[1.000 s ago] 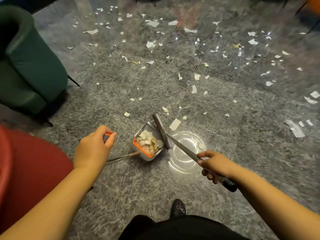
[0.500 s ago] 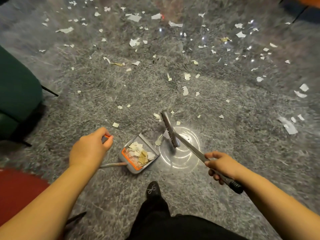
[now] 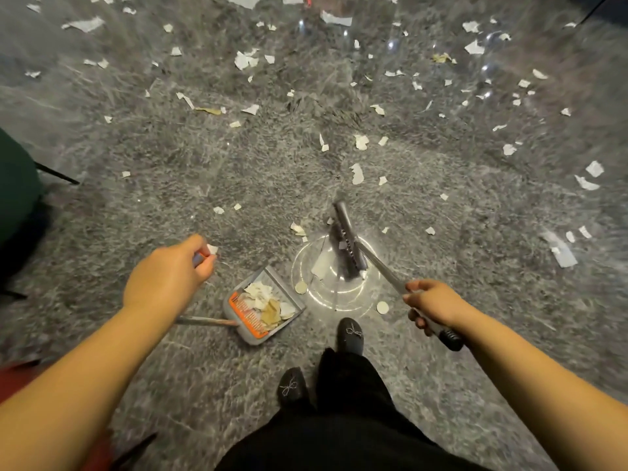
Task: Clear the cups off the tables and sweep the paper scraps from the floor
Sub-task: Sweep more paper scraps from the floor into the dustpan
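Speckled grey floor (image 3: 170, 158) | torn paper scraps (image 3: 356, 173) | plastic dustpan (image 3: 263, 305)

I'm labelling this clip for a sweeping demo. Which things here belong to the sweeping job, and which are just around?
Part of the job:
- broom, held by the right hand
- dustpan, its long handle gripped by the left hand
- paper scraps scattered over the floor, some already in the dustpan

Just around:
- green chair at left
- red seat at lower left
- black shoes
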Tool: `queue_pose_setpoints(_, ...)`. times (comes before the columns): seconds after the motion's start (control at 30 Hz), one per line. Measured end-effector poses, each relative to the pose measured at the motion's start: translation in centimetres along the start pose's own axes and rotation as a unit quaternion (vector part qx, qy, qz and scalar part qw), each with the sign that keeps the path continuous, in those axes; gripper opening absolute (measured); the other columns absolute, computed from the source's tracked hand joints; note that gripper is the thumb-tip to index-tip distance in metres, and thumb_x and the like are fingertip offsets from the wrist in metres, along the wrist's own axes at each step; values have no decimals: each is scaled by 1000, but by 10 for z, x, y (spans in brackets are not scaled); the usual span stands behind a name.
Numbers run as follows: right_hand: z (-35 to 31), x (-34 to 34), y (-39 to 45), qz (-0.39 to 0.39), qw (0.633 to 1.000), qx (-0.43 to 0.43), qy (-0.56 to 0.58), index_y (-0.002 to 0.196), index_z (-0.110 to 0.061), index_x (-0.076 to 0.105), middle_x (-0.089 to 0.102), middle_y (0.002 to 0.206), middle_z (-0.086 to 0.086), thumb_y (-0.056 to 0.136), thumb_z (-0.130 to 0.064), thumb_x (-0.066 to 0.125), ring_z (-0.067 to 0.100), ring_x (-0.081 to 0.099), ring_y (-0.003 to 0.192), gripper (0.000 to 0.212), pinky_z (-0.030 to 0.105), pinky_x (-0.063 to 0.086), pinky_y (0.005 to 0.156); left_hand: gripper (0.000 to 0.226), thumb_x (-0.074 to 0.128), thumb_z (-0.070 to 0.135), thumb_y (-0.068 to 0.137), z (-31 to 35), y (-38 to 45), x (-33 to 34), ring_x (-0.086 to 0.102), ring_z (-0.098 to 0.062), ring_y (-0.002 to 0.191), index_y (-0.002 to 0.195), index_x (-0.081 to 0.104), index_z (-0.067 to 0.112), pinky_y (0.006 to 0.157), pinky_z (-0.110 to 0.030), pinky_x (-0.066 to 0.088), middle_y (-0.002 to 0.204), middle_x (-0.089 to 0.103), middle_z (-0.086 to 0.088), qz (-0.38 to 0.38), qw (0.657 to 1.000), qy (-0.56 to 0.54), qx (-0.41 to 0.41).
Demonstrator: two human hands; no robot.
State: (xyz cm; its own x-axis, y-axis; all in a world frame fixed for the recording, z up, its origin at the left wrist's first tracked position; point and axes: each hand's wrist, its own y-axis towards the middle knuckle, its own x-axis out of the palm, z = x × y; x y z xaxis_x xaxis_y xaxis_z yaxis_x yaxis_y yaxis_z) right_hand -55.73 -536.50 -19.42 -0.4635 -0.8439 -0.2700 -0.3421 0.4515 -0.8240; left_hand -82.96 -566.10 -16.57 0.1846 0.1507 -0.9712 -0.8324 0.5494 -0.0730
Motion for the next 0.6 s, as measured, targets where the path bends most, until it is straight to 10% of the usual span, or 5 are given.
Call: queue_pose_setpoints(0.6, -135, 1, 139, -70, 945, -3, -320, 90, 1, 51, 51, 56, 13, 94, -2, 48, 18, 46, 31, 6, 19, 34, 35, 16, 72, 36, 83, 5, 18, 2, 62, -27, 55, 81, 60, 26, 44, -31, 43, 65, 65, 2, -20, 997, 56, -38)
